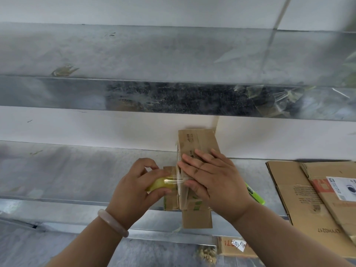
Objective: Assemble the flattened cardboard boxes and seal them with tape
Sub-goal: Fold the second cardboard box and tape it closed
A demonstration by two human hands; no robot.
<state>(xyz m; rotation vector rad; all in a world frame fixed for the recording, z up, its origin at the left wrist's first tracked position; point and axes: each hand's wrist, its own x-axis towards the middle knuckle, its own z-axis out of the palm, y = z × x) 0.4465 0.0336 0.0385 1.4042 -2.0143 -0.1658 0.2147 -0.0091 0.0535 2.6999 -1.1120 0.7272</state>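
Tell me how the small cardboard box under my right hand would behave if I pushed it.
Probably light, sliding easily: the small cardboard box lies on a smooth metal shelf, and the right hand presses flat on it. Its near flaps stick out unsealed, so it likely flexes when squeezed. Tape from the tape roll may tug it leftward.

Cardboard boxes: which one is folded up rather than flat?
The small box under the flat right hand, taped from the tape roll in the left hand; the boxes at right lie flattened.
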